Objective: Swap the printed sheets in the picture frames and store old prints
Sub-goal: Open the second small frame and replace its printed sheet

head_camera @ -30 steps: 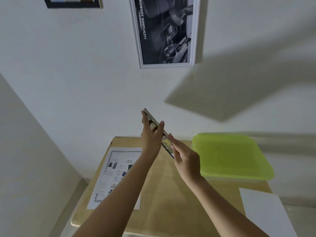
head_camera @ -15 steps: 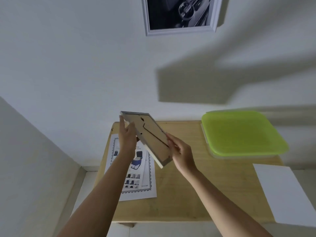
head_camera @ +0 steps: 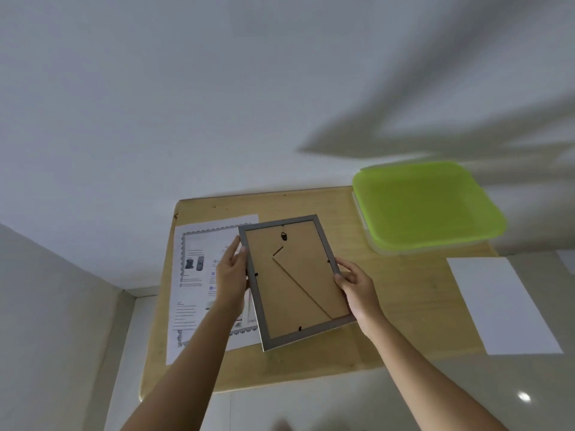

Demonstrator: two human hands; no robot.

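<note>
A grey picture frame (head_camera: pixel 294 279) lies back side up, just above the wooden table (head_camera: pixel 404 306). Its brown backing board with a fold-out stand and a small hanger faces me. My left hand (head_camera: pixel 231 275) grips the frame's left edge. My right hand (head_camera: pixel 357 286) grips its right edge. A printed sheet (head_camera: pixel 199 275) with a patterned border lies on the table's left part, partly under the frame and my left hand. The print inside the frame is hidden.
A lime-green lidded plastic box (head_camera: pixel 426 203) sits at the table's back right corner. A blank white sheet (head_camera: pixel 501 303) overhangs the table's right edge. The wall stands right behind the table, and tiled floor shows in front and at left.
Both hands brought the frame down from the wall and turned it flat, back side up, over the table. My view tilted down, so the wall pictures left the view.
</note>
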